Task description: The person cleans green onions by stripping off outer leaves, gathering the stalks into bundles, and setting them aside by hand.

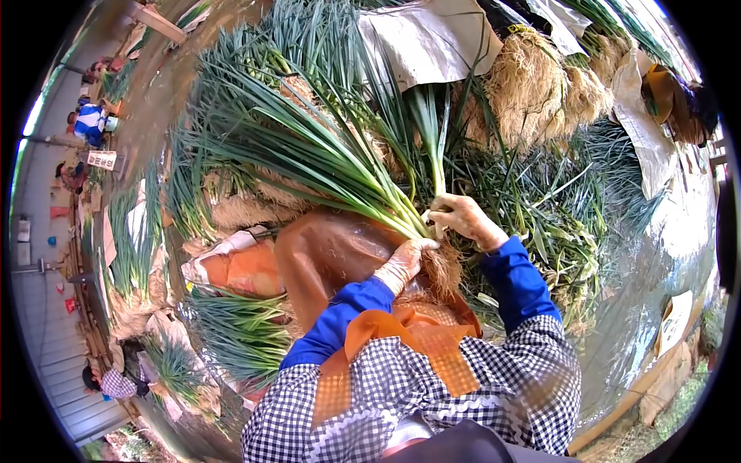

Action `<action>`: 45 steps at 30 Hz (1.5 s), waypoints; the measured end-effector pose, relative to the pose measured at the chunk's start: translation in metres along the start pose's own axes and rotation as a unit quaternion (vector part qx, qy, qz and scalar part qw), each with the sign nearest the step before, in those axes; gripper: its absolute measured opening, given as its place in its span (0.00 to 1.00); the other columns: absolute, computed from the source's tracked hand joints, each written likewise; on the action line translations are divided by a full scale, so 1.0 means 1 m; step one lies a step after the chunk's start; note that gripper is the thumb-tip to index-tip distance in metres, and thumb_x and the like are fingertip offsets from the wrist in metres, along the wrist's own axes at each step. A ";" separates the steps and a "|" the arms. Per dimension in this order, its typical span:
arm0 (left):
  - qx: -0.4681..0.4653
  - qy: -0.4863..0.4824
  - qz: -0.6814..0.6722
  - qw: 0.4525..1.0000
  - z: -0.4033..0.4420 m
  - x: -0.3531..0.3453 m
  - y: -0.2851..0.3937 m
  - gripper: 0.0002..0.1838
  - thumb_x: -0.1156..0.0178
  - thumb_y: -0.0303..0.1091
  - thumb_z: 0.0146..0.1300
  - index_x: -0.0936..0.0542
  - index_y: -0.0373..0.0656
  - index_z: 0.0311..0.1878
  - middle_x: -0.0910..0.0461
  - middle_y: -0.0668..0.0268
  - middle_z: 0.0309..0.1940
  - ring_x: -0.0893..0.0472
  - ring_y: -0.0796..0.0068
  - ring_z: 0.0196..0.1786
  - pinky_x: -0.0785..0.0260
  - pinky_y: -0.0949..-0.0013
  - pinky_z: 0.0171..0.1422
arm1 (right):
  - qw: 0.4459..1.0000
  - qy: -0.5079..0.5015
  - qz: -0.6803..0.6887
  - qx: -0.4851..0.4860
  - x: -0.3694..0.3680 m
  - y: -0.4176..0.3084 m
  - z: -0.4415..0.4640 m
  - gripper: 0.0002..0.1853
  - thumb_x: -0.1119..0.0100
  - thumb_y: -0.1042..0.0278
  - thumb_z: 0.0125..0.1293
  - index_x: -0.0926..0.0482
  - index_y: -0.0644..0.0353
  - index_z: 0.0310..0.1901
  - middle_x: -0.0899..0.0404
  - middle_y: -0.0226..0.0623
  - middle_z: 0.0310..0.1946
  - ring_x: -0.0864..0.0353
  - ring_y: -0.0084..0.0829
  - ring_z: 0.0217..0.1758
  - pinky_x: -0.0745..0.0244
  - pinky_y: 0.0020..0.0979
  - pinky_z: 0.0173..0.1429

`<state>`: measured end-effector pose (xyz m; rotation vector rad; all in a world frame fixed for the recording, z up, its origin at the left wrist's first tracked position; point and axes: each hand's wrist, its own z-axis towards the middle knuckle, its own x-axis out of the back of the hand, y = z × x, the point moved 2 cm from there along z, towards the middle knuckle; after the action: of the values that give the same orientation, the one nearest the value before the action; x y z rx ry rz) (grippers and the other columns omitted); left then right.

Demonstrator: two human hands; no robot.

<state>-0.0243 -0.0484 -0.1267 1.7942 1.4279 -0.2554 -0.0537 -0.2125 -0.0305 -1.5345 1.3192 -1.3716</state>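
My left hand (401, 264) is closed around the pale lower stalks of a bunch of green onions (359, 181). Their long leaves fan out toward the upper left, and a tangle of tan roots (442, 272) hangs below the hand. Just to the right, my right hand (469, 222) has its fingers pinched at the base of a separate green onion (434, 150), whose leaves point away from me. The two hands are close together above a brown apron (328, 247) over my lap. The fingertips of my right hand partly cover the stalk base.
Loose stripped leaves (548, 208) pile up at the right. Root-end bundles (532, 85) and a pale sheet (428, 42) lie ahead. More green onions (239, 324) rest at my left. Several other people, one in blue and white (90, 122), are at the far left.
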 end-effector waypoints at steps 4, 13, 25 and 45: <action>-0.019 -0.008 -0.016 1.000 -0.013 -0.020 0.013 0.30 0.45 0.17 0.47 0.31 0.38 0.59 0.24 0.63 0.47 0.25 0.71 0.50 0.31 0.69 0.57 | 0.969 0.184 -0.142 0.084 -0.002 0.012 -0.037 0.07 0.36 0.65 0.55 0.17 0.59 0.31 0.19 0.34 0.24 0.20 0.24 0.29 0.25 0.26 0.35; -0.028 -0.194 -0.140 0.971 -0.028 -0.032 0.038 0.37 0.36 0.34 0.53 0.39 0.35 0.65 0.25 0.54 0.52 0.24 0.71 0.47 0.30 0.68 0.55 | 0.976 -0.203 -0.082 0.017 0.015 0.023 -0.113 0.14 0.32 0.60 0.54 0.17 0.60 0.37 0.18 0.41 0.30 0.20 0.32 0.27 0.24 0.30 0.35; -0.344 -0.149 -0.028 0.927 -0.193 -0.083 0.165 0.30 0.45 0.41 0.57 0.34 0.36 0.61 0.23 0.57 0.44 0.22 0.67 0.43 0.25 0.63 0.46 | 0.900 -0.338 0.230 0.152 -0.029 -0.096 -0.054 0.22 0.54 0.53 0.70 0.30 0.61 0.23 0.27 0.31 0.25 0.28 0.23 0.34 0.30 0.28 0.42; -0.679 0.141 -0.068 0.717 -0.423 0.038 0.145 0.28 0.44 0.39 0.56 0.33 0.35 0.59 0.23 0.57 0.42 0.22 0.66 0.42 0.25 0.63 0.45 | 0.897 -0.293 0.074 0.323 -0.263 -0.333 0.103 0.26 0.41 0.50 0.61 0.25 0.65 0.50 0.20 0.35 0.32 0.25 0.23 0.33 0.29 0.27 0.38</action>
<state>-0.0160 0.2661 0.1928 0.4703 1.2982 0.8611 0.1441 0.1102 0.1870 -1.2004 0.5104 -0.9831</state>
